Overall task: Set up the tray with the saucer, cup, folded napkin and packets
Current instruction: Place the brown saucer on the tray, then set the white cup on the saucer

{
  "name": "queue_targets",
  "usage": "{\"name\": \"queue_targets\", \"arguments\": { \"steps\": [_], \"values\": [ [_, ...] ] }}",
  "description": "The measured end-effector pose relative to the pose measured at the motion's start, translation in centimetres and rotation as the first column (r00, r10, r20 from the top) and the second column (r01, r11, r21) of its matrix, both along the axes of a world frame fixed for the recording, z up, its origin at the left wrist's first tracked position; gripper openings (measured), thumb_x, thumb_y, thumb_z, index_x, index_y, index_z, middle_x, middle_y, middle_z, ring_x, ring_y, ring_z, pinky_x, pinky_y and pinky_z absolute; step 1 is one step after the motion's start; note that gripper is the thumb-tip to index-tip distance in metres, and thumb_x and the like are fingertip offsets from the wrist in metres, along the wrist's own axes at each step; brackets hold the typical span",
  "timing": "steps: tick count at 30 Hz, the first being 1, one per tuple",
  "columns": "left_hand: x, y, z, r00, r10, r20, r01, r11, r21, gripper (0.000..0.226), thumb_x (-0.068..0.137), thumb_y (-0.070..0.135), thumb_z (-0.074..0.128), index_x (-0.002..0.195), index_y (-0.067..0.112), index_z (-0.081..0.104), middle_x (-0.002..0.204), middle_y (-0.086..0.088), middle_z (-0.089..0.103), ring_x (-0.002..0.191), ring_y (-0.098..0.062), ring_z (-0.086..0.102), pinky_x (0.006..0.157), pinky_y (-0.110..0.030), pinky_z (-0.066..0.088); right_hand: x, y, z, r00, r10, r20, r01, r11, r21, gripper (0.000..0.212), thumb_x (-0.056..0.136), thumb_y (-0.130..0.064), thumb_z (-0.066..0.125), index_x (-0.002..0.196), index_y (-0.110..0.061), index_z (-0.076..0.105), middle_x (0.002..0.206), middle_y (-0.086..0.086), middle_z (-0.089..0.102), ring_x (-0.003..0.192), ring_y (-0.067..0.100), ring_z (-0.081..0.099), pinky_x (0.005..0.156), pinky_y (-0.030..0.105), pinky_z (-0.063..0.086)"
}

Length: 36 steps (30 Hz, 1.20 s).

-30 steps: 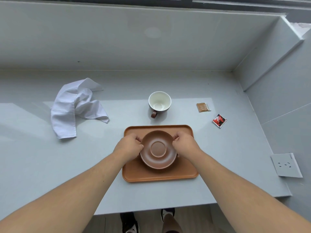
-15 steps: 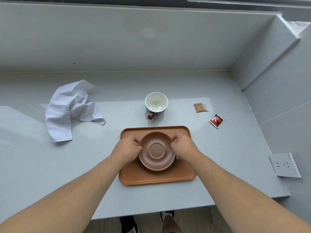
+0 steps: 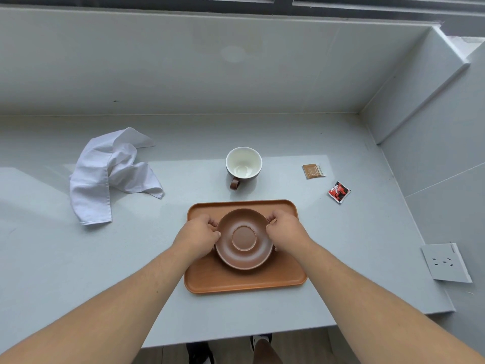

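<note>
Your left hand (image 3: 196, 237) and right hand (image 3: 287, 232) grip the saucer (image 3: 244, 239), filling the middle of the tray (image 3: 245, 282). Just past its far rim stands the cup (image 3: 244, 164). Open bench (image 3: 52, 245) lies between cup and crumpled napkin (image 3: 110, 174), and between cup and brown packet (image 3: 312, 170); the red packet (image 3: 339, 192) lies near that one. At the back and right, walls (image 3: 183, 69) shut you in.

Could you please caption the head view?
Left hand and right hand grip the saucer over the tray; cup, napkin, brown packet, red packet lie outside.

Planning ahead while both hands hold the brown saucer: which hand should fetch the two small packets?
Right. The small brown packet and red-and-black packet lie right of the orange wooden tray, on the right hand's side; the left hand would have to cross the brown ceramic saucer.
</note>
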<state>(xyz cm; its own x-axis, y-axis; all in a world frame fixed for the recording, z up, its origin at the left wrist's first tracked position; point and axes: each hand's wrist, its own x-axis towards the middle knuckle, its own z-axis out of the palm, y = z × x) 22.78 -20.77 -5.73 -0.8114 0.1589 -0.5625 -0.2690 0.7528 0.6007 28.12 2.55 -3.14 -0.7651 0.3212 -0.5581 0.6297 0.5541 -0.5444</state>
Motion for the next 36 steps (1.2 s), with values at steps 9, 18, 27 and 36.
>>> {"name": "queue_targets", "arguments": {
  "steps": [9,18,27,36],
  "values": [
    [0.0,0.1,-0.2,1.0,0.0,0.003,0.0,1.0,0.002,0.012,0.087,0.021,0.071,0.088,0.03,0.065,0.074,0.008,0.075,0.063,-0.01,0.074,0.072,-0.043,0.065,0.2,0.2,-0.4,1.0,-0.001,0.016,0.002,1.0,-0.006,0.019,0.083,-0.01,0.045,0.089,-0.022,0.058,0.084,0.009,0.068,0.063,0.032,0.068,0.06,0.05,0.063],
    [-0.1,0.4,0.9,0.998,-0.035,-0.042,0.033,0.998,-0.054,0.012,0.084,0.026,0.07,0.089,0.033,0.062,0.082,0.01,0.074,0.08,-0.008,0.069,0.073,-0.033,0.057,-0.5,0.4,0.1,0.999,0.03,0.02,-0.03,0.999,0.032,0.017,0.081,-0.014,0.049,0.087,-0.025,0.06,0.085,0.0,0.068,0.075,0.023,0.066,0.07,0.039,0.06],
    [-2.8,1.6,2.7,0.997,0.01,-0.08,-0.013,0.999,-0.038,0.014,0.083,0.032,0.065,0.097,0.034,0.062,0.086,0.012,0.072,0.085,-0.011,0.069,0.079,-0.033,0.057,-4.4,1.5,2.2,0.997,0.052,-0.054,-0.05,0.998,0.04,0.025,0.079,-0.022,0.05,0.099,-0.027,0.063,0.087,-0.006,0.068,0.077,0.016,0.065,0.071,0.033,0.056],
    [-5.9,4.1,2.6,0.994,0.066,-0.084,-0.065,0.998,0.019,0.031,0.084,0.038,0.066,0.113,0.037,0.056,0.08,0.013,0.073,0.079,-0.003,0.067,0.065,-0.026,0.049,-11.0,3.3,3.0,0.983,0.105,-0.151,-0.09,0.991,0.101,0.032,0.089,-0.019,0.049,0.12,-0.025,0.057,0.101,0.0,0.066,0.072,0.015,0.064,0.064,0.034,0.055]
  ]
}}
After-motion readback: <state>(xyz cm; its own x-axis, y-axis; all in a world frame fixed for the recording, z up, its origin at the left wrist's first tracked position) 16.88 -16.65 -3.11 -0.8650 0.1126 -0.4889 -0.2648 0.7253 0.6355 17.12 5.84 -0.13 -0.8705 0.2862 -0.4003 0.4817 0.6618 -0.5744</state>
